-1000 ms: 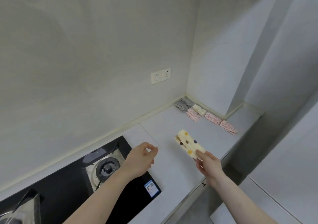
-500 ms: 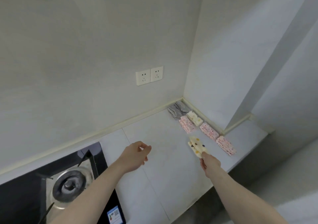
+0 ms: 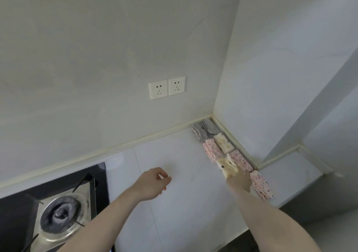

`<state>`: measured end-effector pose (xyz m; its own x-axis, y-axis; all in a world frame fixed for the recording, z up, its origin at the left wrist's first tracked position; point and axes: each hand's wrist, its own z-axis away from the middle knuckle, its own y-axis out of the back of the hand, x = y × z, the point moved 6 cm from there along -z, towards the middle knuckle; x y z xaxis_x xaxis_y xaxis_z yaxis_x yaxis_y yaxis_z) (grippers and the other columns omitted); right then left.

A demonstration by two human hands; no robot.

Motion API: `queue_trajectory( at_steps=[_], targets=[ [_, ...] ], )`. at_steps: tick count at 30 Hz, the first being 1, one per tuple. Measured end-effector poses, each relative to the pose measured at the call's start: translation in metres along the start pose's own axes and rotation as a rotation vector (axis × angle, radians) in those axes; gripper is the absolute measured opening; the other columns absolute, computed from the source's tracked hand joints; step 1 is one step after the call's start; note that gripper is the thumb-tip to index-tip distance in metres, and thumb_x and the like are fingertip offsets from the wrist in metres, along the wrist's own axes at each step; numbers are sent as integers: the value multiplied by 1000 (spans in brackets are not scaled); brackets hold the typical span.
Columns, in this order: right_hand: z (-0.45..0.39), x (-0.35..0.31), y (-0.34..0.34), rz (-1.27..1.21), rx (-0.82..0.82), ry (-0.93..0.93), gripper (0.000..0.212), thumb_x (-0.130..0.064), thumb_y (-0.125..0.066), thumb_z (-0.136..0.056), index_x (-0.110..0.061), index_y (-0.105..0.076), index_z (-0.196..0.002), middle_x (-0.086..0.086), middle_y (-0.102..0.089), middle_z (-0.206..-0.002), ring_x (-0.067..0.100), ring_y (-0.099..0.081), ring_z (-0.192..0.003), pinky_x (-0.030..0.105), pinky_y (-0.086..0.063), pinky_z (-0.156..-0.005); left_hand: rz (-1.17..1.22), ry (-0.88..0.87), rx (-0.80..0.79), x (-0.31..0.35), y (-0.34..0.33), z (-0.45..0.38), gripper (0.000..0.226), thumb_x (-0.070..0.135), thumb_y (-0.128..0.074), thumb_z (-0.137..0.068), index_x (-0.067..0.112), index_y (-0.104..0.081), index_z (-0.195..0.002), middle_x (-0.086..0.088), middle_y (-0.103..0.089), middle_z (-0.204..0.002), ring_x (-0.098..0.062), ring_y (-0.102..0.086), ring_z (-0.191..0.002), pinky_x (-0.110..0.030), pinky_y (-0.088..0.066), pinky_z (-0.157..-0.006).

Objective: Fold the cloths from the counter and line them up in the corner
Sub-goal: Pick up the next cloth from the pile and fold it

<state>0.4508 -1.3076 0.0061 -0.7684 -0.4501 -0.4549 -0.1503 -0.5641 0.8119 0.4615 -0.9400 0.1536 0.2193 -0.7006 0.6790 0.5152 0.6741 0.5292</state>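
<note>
Right hand [image 3: 239, 181] at centre right, grasping spotted cloth [image 3: 226, 167] beside folded row [image 3: 213, 141]; left hand [image 3: 152, 184] loosely curled, holding nothing.

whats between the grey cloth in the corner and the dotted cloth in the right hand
In the head view, a folded pink cloth lies between the grey cloth and the cream dotted cloth that the right hand holds.

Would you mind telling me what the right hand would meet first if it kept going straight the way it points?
Probably the pink folded cloth just beyond the cream dotted cloth that the right hand holds; depth is uncertain.
</note>
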Motion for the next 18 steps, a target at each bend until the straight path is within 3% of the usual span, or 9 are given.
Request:
queue_trajectory(
  at_steps=[2, 5, 8, 12, 18],
  targets=[
    [0, -12, -13, 206, -44, 191, 60, -23, -50, -102, -28, -30, -159, 0, -19, -168, 30, -28, -150, 45, -41, -111, -10, 14, -7, 0, -2, -3, 22, 43, -60, -98, 26, -64, -111, 4, -77, -91, -13, -74, -82, -17, -49, -57],
    [-1, -12, -25, 296, -98, 214, 59, -26, -49, -103, -25, -30, -159, -2, -16, -170, 28, -21, -153, 46, -39, -114, -17, 24, -14, -1, -3, -8, 20, 42, -61, -97, 27, -64, -110, 5, -77, -89, -15, -74, -83, -19, -52, -60],
    [-1, -16, -15, 244, -32, 243, 59, -25, -54, -100, -22, -35, -156, 3, -24, -166, 30, -26, -150, 46, -41, -111, -19, 30, -9, -2, -4, -11, 19, 42, -62, -96, 29, -65, -109, 7, -77, -87, -19, -75, -85, -23, -53, -64],
    [-22, -9, 9, 64, 117, 131, 70, -27, -68, -92, -16, -36, -154, 14, -35, -160, 39, -35, -142, 54, -41, -109, -42, 15, -16, 3, -8, -13, 19, 40, -62, -96, 29, -65, -110, 8, -77, -87, -20, -74, -86, -27, -55, -70],
    [-62, 1, 15, 115, 59, 10, 67, -42, -72, -88, -27, -47, -148, 7, -51, -148, 36, -39, -137, 50, -39, -107, -96, -24, -38, 16, -16, -24, 20, 38, -62, -97, 27, -65, -113, 8, -76, -89, -12, -73, -84, -27, -56, -76]
  ],
)
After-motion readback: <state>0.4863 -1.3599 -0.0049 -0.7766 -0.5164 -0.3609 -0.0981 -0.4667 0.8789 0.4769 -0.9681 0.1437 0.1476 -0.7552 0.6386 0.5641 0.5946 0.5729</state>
